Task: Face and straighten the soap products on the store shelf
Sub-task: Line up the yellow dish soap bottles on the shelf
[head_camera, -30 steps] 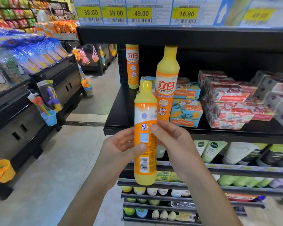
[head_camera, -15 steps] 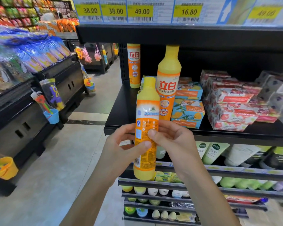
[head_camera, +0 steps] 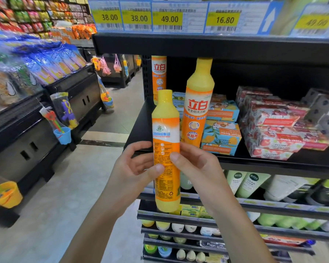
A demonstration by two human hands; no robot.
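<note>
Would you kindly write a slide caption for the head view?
Left hand and right hand hold a yellow detergent bottle upright, back label facing the camera, before the shelf.

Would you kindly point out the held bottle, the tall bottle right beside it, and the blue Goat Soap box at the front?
held bottle (head_camera: 166,130), head view, upper label.
tall bottle (head_camera: 197,105), head view, red logo.
blue soap box (head_camera: 221,134), head view, front face.

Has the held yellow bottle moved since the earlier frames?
Yes. The held bottle has turned about its long axis: its barcode swung left out of sight, while it stays just left of the standing bottle on the shelf.
</note>
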